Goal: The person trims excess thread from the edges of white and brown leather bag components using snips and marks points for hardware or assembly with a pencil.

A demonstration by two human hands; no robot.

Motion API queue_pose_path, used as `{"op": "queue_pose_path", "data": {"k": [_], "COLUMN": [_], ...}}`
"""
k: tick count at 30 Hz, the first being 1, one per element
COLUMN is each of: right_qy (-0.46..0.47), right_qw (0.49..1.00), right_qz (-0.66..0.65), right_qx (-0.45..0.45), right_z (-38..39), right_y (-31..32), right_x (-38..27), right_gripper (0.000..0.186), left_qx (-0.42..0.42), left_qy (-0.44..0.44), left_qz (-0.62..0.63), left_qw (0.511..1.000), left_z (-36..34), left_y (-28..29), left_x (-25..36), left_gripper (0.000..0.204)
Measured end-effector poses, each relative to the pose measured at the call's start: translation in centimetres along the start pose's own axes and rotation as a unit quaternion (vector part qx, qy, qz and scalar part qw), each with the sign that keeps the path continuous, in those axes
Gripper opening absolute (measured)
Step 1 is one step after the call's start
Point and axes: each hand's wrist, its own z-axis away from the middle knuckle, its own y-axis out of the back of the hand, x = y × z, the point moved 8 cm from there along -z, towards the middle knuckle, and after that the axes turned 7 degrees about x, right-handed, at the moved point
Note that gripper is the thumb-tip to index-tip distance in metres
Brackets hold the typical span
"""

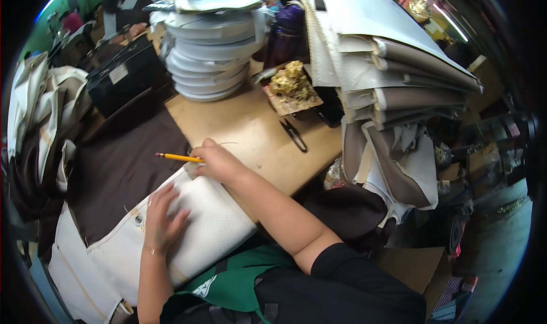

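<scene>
My right hand [219,161] is closed around a yellow pencil [178,157], whose eraser end points left. It rests by the far corner of a folded piece of white textured sheet material [213,224]; the pencil's tip is hidden by the hand. On the same white material, nearer to me, lies my left hand [164,217], slightly blurred, with its fingers apart and nothing in them. Beside its fingers a small round metal eyelet [138,219] sits near the material's edge. Dark brown cloth [122,164] spreads out beyond the white piece.
Small black thread snips [294,136] lie on the tan tabletop [256,119] near a box of yellowish lumpy material [293,84]. White rolls [211,53] are stacked at the back, with a black case [128,73] to their left. Folded white-and-brown sheets [399,62] pile up at right. Another person's hand [135,30] shows far back.
</scene>
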Motion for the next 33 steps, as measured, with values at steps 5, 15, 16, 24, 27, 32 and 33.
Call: {"op": "queue_pose_path", "data": {"k": [5, 15, 16, 24, 27, 32, 33], "right_qy": [0.017, -0.057, -0.049, 0.091, 0.113, 0.154, 0.166], "right_qw": [0.998, 0.984, 0.985, 0.982, 0.98, 0.966, 0.963], "right_qz": [-0.01, -0.154, -0.151, 0.022, 0.083, 0.14, 0.144], "right_qx": [0.056, 0.072, 0.064, 0.167, 0.142, 0.154, 0.155], "right_z": [0.3, 2.3, 2.6, 5.6, 6.0, 6.6, 6.6], "right_y": [0.6, 3.8, 3.7, 0.4, 0.1, 0.2, 0.2], "right_x": [-0.6, -3.3, -4.2, -2.6, -2.8, -4.3, -4.4], "right_gripper": [0.028, 0.018, 0.017, 0.011, 0.011, 0.009, 0.009], "left_qx": [-0.141, -0.201, -0.193, -0.2, -0.161, -0.054, -0.041], "left_qy": [0.012, 0.133, 0.13, 0.145, 0.219, 0.291, 0.277], "left_qz": [-0.182, -0.289, -0.281, -0.187, -0.285, -0.327, -0.323], "left_qw": [0.973, 0.926, 0.931, 0.951, 0.919, 0.898, 0.904], "left_z": [7.8, 11.0, 10.4, 8.6, 9.5, 12.3, 12.9], "left_y": [4.5, 2.2, 1.1, -2.2, 1.5, 7.8, 7.7], "left_x": [1.3, 1.3, 2.1, 4.7, 1.1, -4.9, -5.8], "left_gripper": [0.061, 0.077, 0.075, 0.069, 0.068, 0.067, 0.067]}}
